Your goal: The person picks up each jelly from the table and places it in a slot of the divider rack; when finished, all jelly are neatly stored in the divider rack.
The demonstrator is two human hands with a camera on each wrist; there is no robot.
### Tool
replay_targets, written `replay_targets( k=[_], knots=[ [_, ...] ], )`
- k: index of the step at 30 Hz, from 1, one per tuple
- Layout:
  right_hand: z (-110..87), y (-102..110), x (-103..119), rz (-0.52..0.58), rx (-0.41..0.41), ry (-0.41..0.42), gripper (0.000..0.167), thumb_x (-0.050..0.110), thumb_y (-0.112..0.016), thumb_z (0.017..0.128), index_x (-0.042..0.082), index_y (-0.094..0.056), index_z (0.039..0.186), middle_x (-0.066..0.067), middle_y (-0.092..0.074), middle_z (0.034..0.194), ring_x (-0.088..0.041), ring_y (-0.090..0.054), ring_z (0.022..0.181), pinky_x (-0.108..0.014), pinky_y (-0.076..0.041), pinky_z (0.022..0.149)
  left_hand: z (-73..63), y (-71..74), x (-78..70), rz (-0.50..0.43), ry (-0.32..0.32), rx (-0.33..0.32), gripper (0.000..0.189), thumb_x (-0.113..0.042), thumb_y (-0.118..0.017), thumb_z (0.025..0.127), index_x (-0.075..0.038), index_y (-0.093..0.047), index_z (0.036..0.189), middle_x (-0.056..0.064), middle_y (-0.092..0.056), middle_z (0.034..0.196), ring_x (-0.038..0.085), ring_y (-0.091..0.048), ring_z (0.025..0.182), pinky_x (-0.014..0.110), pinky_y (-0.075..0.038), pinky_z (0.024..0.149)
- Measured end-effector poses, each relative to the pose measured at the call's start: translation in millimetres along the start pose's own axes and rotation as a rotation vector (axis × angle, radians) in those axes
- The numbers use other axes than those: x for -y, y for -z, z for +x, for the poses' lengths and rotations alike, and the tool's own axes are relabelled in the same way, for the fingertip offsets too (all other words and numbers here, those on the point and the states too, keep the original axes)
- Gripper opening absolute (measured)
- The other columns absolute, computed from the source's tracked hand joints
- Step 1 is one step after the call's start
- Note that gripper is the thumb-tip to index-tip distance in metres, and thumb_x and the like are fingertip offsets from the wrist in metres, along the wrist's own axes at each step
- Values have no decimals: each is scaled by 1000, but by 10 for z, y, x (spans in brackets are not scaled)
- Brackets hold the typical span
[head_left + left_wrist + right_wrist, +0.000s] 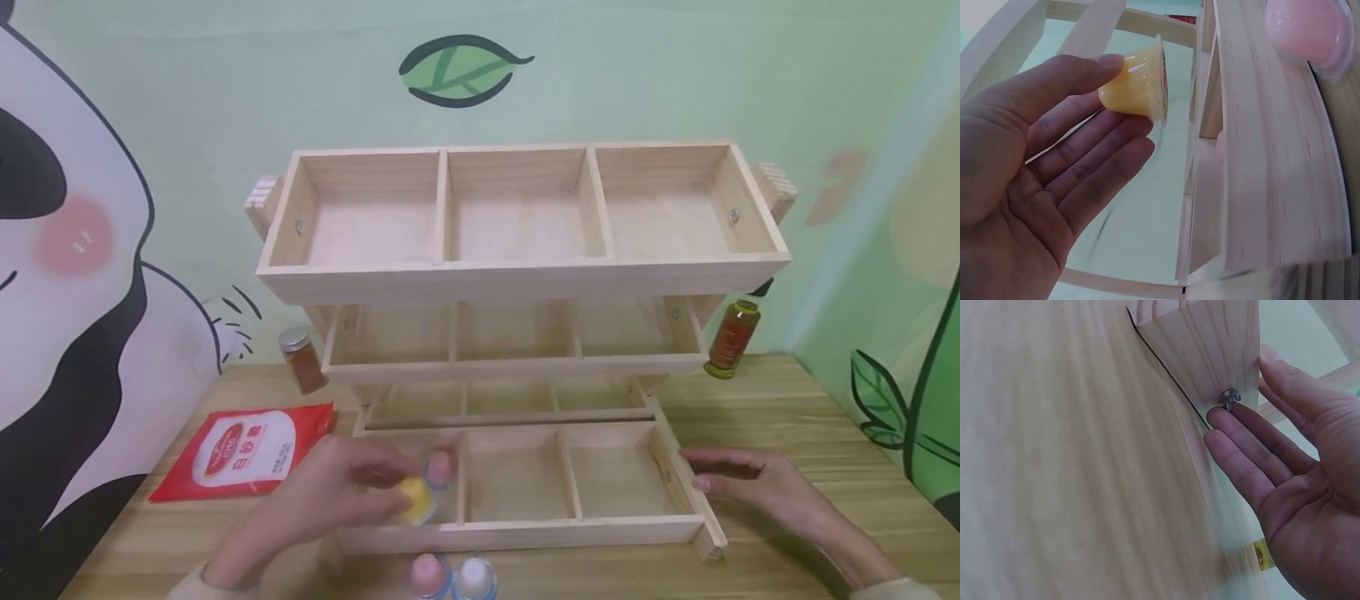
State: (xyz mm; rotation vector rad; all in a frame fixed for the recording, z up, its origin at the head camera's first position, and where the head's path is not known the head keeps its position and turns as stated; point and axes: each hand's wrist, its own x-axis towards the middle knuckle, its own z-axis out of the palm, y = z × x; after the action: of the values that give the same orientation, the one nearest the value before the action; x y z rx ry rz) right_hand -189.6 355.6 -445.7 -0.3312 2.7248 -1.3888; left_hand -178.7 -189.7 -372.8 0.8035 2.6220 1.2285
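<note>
My left hand (333, 492) pinches a yellow jelly cup (1132, 84) between thumb and fingers, over the left compartment of the bottom tray (592, 531). Beside it in that compartment is a pink jelly cup (438, 469). The tray belongs to a tiered wooden rack (525, 279) with three compartments per tier. A second pink jelly cup (428, 573) and a white jelly cup (475, 577) stand in front of the tray. At the rack's right side, my right hand (765, 483) touches the rail with extended fingers, near a metal fastener (1230, 397).
A red and white packet (243, 454) lies on the table left of the rack. Behind it stands a jar with a silver lid (302, 362). A bottle of yellowish liquid (732, 337) stands behind the rack's right side. A panda-printed backdrop (600, 75) hangs behind.
</note>
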Motion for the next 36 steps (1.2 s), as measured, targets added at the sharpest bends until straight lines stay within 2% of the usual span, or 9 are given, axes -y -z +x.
replay_targets(
  k=[9, 15, 23, 29, 36],
  knots=[
    [-5, 1, -2, -15, 3, 5, 39, 26, -77, 100, 9, -73, 135, -9, -72, 134, 4, -60, 117, -20, -51, 91, 157, -107, 118, -47, -30, -5, 33, -29, -85, 94, -17, -79, 124, -9, -78, 113, 10, -74, 99, 32, -61, 89],
    [7, -14, -4, -7, 1, -4, 39, 26, -78, 99, 9, -73, 135, -9, -72, 134, 4, -61, 116, -19, -51, 91, 217, -165, 189, -53, -19, -21, 33, -27, -85, 93, -17, -79, 125, -11, -78, 112, 10, -74, 99, 30, -61, 89],
    [9, -12, -17, 19, 8, 6, 39, 23, -77, 100, 6, -72, 135, -11, -71, 134, 3, -62, 116, -19, -52, 90, 251, -207, 219, -23, 27, -25, 32, -27, -86, 92, -18, -80, 122, -10, -78, 109, 11, -74, 98, 28, -60, 85],
    [-4, -5, -10, 3, 2, 8, 39, 25, -77, 100, 7, -73, 134, -11, -72, 134, 4, -61, 116, -20, -52, 90, 279, -264, 276, -12, 56, 6, 33, -29, -86, 92, -22, -79, 123, -16, -77, 108, 9, -73, 98, 31, -60, 87],
    [-5, -4, -3, 0, 6, 7, 38, 25, -77, 100, 8, -74, 134, -11, -72, 134, 3, -62, 116, -21, -52, 90, 307, -319, 313, -82, 49, 45, 33, -25, -87, 91, -19, -79, 123, -5, -77, 116, 14, -72, 102, 38, -61, 92]
  ],
)
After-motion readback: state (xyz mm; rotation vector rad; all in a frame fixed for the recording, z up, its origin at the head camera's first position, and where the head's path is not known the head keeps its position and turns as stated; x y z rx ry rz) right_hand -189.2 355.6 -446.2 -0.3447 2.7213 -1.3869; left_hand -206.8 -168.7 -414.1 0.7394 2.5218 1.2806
